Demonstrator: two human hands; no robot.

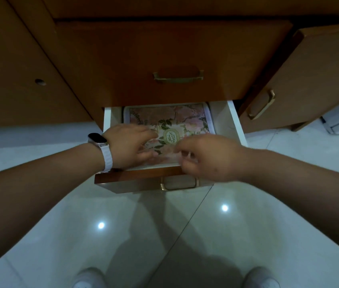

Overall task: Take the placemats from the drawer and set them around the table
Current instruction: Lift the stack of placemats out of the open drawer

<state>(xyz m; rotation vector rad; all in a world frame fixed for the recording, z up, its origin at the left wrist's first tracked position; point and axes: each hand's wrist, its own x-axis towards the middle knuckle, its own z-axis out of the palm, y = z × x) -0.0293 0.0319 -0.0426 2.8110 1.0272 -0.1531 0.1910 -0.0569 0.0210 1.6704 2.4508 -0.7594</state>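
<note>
A closed upper drawer (123, 59) carries a brass handle (178, 76); a cabinet door (320, 69) stands to its right — below, glossy floor tiles (185, 235) and white shoes (89, 279).

Drawer (235, 121) pulled open from the wooden cabinet (19, 59). White inside, wood front, brass handle (178, 185). A floral placemat (177, 119) lies flat on the drawer bottom, with bare white strips on either side of it. Beneath the drawer is a glossy pale tile floor (60, 235). Left shoe (89, 277) and right shoe (262, 277) stand on the floor, well apart from the drawer.
</note>
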